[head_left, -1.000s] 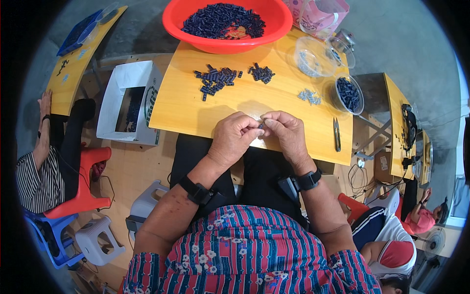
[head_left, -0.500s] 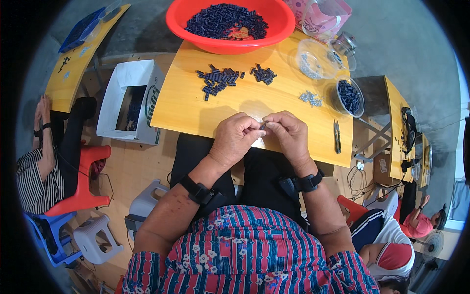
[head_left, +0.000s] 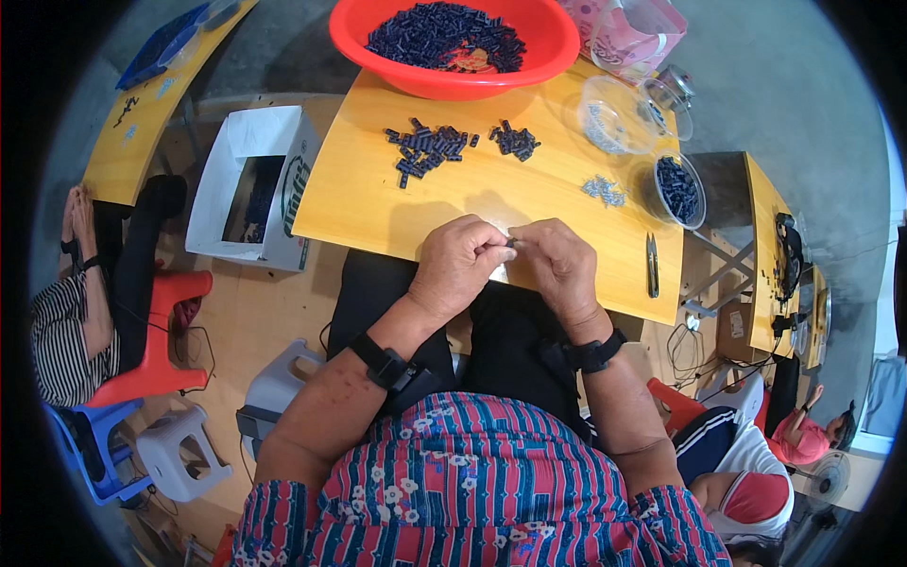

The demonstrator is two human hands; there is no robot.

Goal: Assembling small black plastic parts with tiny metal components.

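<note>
My left hand [head_left: 460,259] is closed in a pinch over the table's near edge, with a small dark plastic piece [head_left: 511,242] at its fingertips. Right up against that piece, my right hand [head_left: 559,267] has its thumb and fingers pressed together; anything of its own between them is too small to make out. Beyond my hands lie a larger pile of dark blue cylindrical pieces [head_left: 427,149] and a smaller pile of them [head_left: 515,141]. To the right are small silvery parts [head_left: 603,192] and a pair of snips [head_left: 652,266].
A red basin [head_left: 453,87] of dark pieces stands at the table's far side. Clear tubs [head_left: 616,118], a round tub of dark pieces [head_left: 677,189] and a pink bag [head_left: 631,36] line the right. A white box [head_left: 248,189] sits left on the floor. Other people sit on both sides.
My right hand's fingers have turned and curled in more at the small piece. My left hand keeps its pinch. The whole view has shifted slightly.
</note>
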